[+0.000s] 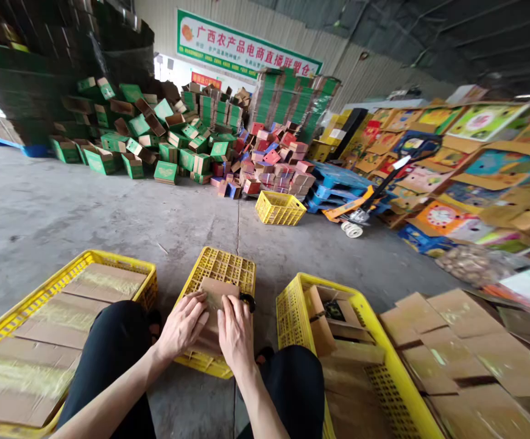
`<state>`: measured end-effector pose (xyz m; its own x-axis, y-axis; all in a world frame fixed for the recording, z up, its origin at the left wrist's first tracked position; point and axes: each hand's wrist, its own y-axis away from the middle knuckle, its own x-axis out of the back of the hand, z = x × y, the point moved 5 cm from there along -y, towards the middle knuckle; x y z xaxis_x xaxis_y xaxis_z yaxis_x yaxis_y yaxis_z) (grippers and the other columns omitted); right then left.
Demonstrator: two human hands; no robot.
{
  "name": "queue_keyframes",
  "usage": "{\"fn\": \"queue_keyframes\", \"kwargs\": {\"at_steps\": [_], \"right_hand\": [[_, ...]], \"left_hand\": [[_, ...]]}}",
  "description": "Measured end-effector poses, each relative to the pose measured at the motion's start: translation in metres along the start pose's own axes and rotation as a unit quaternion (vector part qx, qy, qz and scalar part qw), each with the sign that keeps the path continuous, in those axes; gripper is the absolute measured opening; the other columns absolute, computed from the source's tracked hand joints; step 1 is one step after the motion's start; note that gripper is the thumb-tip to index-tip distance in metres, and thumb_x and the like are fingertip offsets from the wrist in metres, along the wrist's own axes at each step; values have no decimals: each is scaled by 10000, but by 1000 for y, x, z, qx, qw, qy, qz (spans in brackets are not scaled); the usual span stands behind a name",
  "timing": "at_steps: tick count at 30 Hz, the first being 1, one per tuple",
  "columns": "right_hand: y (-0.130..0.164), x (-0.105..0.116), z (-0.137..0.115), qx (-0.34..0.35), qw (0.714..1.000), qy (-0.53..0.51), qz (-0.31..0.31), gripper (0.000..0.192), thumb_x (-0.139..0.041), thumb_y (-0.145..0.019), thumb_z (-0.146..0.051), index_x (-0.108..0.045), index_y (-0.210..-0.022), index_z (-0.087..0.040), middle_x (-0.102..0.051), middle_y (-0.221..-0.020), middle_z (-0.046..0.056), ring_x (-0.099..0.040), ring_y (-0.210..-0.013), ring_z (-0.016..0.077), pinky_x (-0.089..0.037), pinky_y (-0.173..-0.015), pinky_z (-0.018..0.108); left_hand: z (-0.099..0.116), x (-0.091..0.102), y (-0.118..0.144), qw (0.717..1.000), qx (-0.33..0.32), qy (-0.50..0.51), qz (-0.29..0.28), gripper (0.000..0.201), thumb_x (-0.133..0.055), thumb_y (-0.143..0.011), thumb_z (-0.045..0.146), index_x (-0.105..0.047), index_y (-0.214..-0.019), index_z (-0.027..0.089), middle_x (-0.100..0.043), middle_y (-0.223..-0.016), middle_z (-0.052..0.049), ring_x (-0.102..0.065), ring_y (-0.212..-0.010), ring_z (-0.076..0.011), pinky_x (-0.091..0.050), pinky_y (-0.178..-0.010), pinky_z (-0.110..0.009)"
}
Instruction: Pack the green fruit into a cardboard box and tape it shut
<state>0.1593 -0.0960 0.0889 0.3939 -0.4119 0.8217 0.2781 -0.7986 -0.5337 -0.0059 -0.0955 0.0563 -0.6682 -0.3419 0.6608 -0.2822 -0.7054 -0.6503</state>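
Note:
A small brown cardboard box (214,299) lies on an upturned yellow plastic crate (233,265) between my knees. My left hand (186,323) rests on the box's left side, its fingers stretched over the top. Across the right part of the box, my right hand (236,332) lies with its fingers extended and close together. Just beyond my right fingertips is a black curved object (248,300), partly hidden; I cannot make out its kind. The hands cover much of the box's upper face.
At left, a yellow crate (86,259) holds taped cardboard boxes. Another yellow crate (360,299) at right contains boxes, one with open flaps. Flat cartons (466,341) lie beyond it. Farther off stand a yellow crate (281,210), a pallet jack (360,207) and heaped green boxes (105,158).

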Motion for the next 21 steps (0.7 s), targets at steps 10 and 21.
{"fn": "queue_keyframes", "kwargs": {"at_steps": [10, 21], "right_hand": [[2, -12, 1, 19, 998, -59, -17, 493, -393, -1069, -207, -481, -1553, -185, -610, -1470, 138, -581, -1334, 301, -503, -1117, 509], [19, -19, 11, -28, 994, -90, 52, 453, -374, -1106, -287, -514, -1520, -166, -611, -1464, 169, -590, -1346, 307, -530, -1108, 521]], "left_hand": [[15, -17, -20, 998, -27, -37, -31, 471, -420, -1029, 172, -586, -1470, 170, -687, -1357, -137, -614, -1319, -273, -497, -1168, -486], [15, -8, -12, 998, -56, 3, -7, 358, -520, -1079, 275, -663, -1396, 193, -720, -1279, -117, -659, -1202, -254, -554, -1076, -439]]}}
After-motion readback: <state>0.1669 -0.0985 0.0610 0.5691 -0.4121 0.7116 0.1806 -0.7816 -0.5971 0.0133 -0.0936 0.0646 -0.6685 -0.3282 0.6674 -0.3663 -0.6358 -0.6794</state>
